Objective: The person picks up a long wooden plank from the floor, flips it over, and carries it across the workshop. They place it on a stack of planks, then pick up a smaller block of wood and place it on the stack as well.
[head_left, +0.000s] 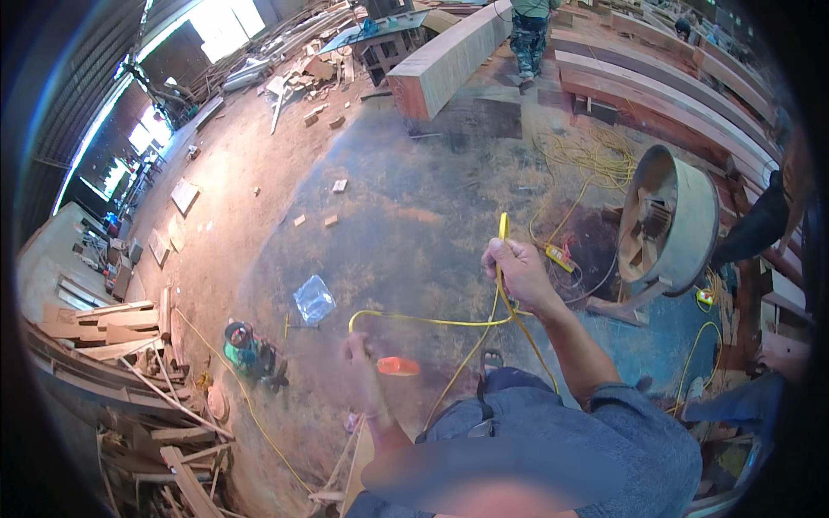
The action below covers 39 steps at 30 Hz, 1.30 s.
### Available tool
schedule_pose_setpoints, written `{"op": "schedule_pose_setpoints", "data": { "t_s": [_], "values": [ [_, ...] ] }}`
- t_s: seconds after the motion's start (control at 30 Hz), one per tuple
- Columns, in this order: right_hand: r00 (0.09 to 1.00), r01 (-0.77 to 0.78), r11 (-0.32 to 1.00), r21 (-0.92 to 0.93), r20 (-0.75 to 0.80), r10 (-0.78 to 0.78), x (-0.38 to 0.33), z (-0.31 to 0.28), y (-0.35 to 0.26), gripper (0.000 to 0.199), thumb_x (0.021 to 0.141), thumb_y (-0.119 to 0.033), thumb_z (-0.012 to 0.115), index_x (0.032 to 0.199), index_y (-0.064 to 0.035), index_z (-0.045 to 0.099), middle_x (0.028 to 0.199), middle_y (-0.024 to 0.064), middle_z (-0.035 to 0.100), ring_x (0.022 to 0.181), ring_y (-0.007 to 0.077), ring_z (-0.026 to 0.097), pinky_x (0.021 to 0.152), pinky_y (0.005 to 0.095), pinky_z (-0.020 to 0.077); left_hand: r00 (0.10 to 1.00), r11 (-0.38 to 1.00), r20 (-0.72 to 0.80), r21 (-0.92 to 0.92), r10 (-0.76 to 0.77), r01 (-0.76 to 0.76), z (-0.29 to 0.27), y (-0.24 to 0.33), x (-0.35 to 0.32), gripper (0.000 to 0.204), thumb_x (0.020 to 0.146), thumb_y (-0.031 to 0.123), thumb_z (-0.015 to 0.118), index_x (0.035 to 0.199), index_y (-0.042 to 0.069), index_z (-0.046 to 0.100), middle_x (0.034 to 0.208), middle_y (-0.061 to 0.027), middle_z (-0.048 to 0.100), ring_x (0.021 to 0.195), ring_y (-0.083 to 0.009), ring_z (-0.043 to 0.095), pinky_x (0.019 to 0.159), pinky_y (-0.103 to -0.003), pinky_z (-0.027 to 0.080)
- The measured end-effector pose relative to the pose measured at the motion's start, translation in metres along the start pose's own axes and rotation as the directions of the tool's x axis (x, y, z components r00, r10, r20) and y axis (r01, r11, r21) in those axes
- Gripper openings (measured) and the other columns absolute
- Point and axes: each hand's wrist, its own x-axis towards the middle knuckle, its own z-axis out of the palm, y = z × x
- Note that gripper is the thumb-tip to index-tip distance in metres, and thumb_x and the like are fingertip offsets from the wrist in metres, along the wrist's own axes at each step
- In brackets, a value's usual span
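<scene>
My right hand [516,272] is raised in a fist, gripping a yellow cable [502,230] whose end sticks up above the knuckles. The cable loops down and left in an arc [414,319] to my left hand [363,367], which pinches it low near my body. An orange object [397,366] sits just right of my left hand; whether the hand holds it is unclear. More of the yellow cable hangs down past my denim-clad legs.
A large grey drum fan [672,226] stands at the right on a wet concrete floor, with coiled yellow cable [596,160] behind it. Long timber beams [449,56] lie at the back. Scrap wood [129,337], a green power tool [246,350] and a plastic bag [313,299] lie left. A person [528,34] stands far back.
</scene>
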Motion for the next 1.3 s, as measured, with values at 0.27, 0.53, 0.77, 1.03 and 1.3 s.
{"op": "schedule_pose_setpoints", "data": {
  "t_s": [0.27, 0.53, 0.77, 1.03, 1.3],
  "values": [
    [0.991, 0.106, 0.994, 0.035, 0.083, -0.109, 0.165, 0.025, -0.018, 0.035, 0.104, -0.031, 0.049, 0.084, -0.0056, 0.063, 0.069, 0.0002, 0.057, 0.053, 0.0065, 0.045, 0.049, 0.0246, 0.0366, 0.983, 0.976, -0.104, -0.146, 0.150, -0.164, 0.045, -0.004, 0.102, 0.019, 0.097, 0.012, 0.058, 0.080, 0.004, 0.063, 0.063, 0.0056, 0.047, 0.057, -0.0032, 0.042, 0.051, -0.021, 0.032],
    [0.997, 0.001, 0.946, -0.323, 0.070, 0.022, 0.289, 0.032, 0.080, 0.041, 0.100, -0.031, 0.049, 0.075, -0.0028, 0.064, 0.065, 0.0023, 0.060, 0.061, 0.0124, 0.055, 0.060, 0.0312, 0.0443, 0.995, 0.991, -0.071, -0.108, 0.073, -0.081, 0.073, -0.019, 0.259, 0.020, 0.098, 0.010, 0.056, 0.081, 0.003, 0.064, 0.062, 0.0051, 0.046, 0.054, -0.0031, 0.040, 0.049, -0.023, 0.033],
    [0.948, -0.316, 0.736, -0.599, -0.167, 0.271, 0.350, 0.020, 0.190, 0.043, 0.093, -0.036, 0.048, 0.083, -0.0006, 0.070, 0.076, 0.0189, 0.069, 0.074, 0.0352, 0.068, 0.069, 0.0462, 0.0495, 0.997, 0.990, -0.018, -0.118, 0.072, -0.074, 0.094, -0.015, 0.405, 0.023, 0.098, 0.014, 0.056, 0.080, 0.003, 0.063, 0.063, 0.0067, 0.044, 0.056, -0.0025, 0.038, 0.050, -0.023, 0.031],
    [0.784, -0.595, 0.434, -0.677, -0.367, 0.501, 0.381, 0.014, 0.260, 0.046, 0.092, -0.036, 0.045, 0.096, 0.0016, 0.072, 0.100, 0.0258, 0.068, 0.096, 0.0428, 0.066, 0.084, 0.0500, 0.0503, 0.962, 0.962, 0.123, 0.097, 0.244, -0.256, 0.126, 0.012, 0.524, 0.021, 0.096, 0.012, 0.058, 0.078, 0.002, 0.062, 0.066, 0.0067, 0.048, 0.061, -0.0023, 0.041, 0.053, -0.023, 0.031],
    [0.652, -0.557, 0.219, -0.801, -0.258, 0.713, 0.418, 0.012, 0.392, 0.042, 0.086, -0.039, 0.058, 0.096, -0.0009, 0.073, 0.089, 0.0220, 0.071, 0.086, 0.0377, 0.069, 0.075, 0.0472, 0.0519, 0.921, 0.910, 0.249, 0.215, 0.300, -0.354, 0.198, 0.069, 0.617, 0.011, 0.092, 0.006, 0.061, 0.093, -0.004, 0.067, 0.071, 0.0039, 0.053, 0.066, -0.0052, 0.045, 0.058, -0.024, 0.038]
  ]
}}
